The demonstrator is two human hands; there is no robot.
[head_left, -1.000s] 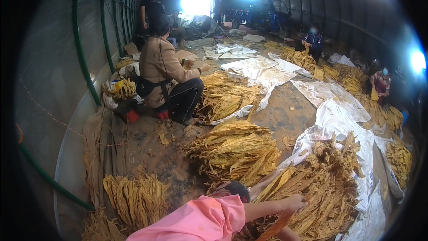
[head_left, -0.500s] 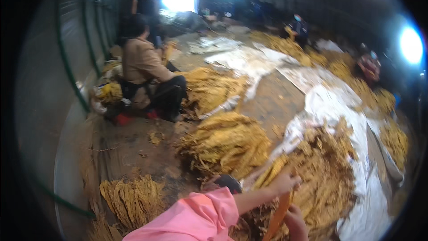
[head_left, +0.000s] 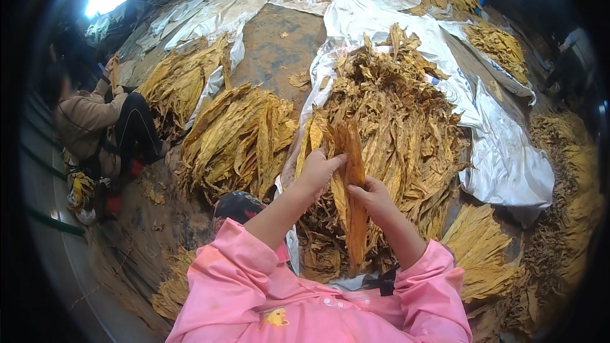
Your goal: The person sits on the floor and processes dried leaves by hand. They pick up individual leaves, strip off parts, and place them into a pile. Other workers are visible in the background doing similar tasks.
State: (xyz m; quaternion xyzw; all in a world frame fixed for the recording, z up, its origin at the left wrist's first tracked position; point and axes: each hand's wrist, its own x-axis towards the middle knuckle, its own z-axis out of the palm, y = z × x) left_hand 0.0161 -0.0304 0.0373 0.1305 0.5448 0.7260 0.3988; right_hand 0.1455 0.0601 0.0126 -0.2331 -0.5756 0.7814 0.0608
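Note:
Between my hands a long brown-orange dried tobacco leaf [head_left: 356, 216] stands lengthwise over a big heap of dried leaves [head_left: 413, 127]. My left hand [head_left: 319, 173] is closed on its upper left edge, thumb laid against it. Lower down, my right hand [head_left: 376, 201] pinches the right edge between thumb and fingers. Yellower leaves [head_left: 312, 136] rise just beyond my left hand; whether it holds them too, I cannot tell. The fingers behind the leaf are hidden.
Piles of yellow leaves lie to the left [head_left: 244, 140] and near right [head_left: 480, 251]. White plastic sheets [head_left: 505, 146] spread beneath and beside the heap. At the left a person in a brown jacket [head_left: 86, 114] sits holding a leaf. Another person [head_left: 575, 57] is at the far right.
My view has tilted down and turned right, bringing both forearms and the whole heap into the picture. The leaf stays in my hands and now shows at greater length.

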